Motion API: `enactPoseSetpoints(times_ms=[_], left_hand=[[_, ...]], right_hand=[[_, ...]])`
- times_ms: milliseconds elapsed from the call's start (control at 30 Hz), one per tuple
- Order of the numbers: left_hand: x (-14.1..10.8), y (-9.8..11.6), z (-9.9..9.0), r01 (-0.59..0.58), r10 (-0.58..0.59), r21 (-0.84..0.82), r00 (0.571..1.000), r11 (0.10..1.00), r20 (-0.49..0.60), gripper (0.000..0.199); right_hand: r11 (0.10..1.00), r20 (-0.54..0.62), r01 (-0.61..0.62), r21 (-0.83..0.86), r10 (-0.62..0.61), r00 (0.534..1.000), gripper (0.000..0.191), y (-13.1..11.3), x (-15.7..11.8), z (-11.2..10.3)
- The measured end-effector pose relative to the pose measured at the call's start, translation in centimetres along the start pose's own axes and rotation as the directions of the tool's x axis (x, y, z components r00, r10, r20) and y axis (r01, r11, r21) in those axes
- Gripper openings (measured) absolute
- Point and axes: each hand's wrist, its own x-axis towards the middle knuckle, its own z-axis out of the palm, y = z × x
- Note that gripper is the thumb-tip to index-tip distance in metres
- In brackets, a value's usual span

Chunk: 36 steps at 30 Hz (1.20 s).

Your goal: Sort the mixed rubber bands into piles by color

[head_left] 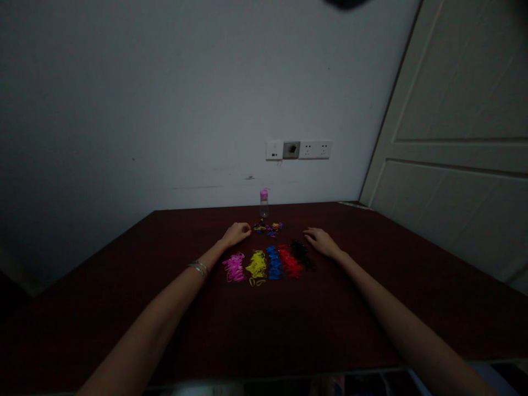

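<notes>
My left hand (236, 234) rests on the table, fingers curled together just left of a small mixed-colour heap of rubber bands (268, 228). Whether anything is between those fingers is too small and dark to see. Lying palm down on the right, my right hand (322, 242) has its fingers stretched out and holds nothing. It is nearest to a pile of black rubber bands (302, 253). Side by side in front of me lie pink rubber bands (235, 268), yellow rubber bands (257, 265), blue rubber bands (274, 264) and red rubber bands (290, 262).
Behind the mixed heap stands a small clear bottle (264, 208) with a pink top. The dark red table (264, 324) meets a pale wall (206, 110) with sockets (314, 149). A light panelled door (454, 165) is on the right.
</notes>
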Motion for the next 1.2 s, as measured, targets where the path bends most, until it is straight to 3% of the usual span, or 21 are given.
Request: enactPoseSetpoints(times_ms=[200, 900, 1067, 1200], left_hand=[[0.7, 1.7, 0.6, -0.035, 0.025, 0.119, 0.996, 0.992, 0.084, 0.027], [2.8, 1.9, 0.9, -0.022, -0.003, 0.144, 0.985, 0.989, 0.172, 0.022], [2.3, 2.7, 0.3, -0.012, -0.02, 0.174, 0.984, 0.985, 0.179, 0.022], [1.6, 4.6, -0.9, -0.062, 0.028, 0.179, 0.981, 0.982, 0.191, 0.022]], right_hand=[[1.0, -0.005, -0.01, -0.03, 0.01, 1.0, 0.038, 0.0, -0.1, 0.3], [0.998, 0.016, -0.029, -0.051, 0.03, 0.999, 0.039, -0.2, -0.2, 0.2], [0.999, 0.023, -0.029, -0.032, 0.03, 0.999, 0.039, 0.1, -0.1, 0.3], [0.999, 0.011, -0.031, -0.036, 0.031, 0.999, 0.039, 0.3, -0.2, 0.5]])
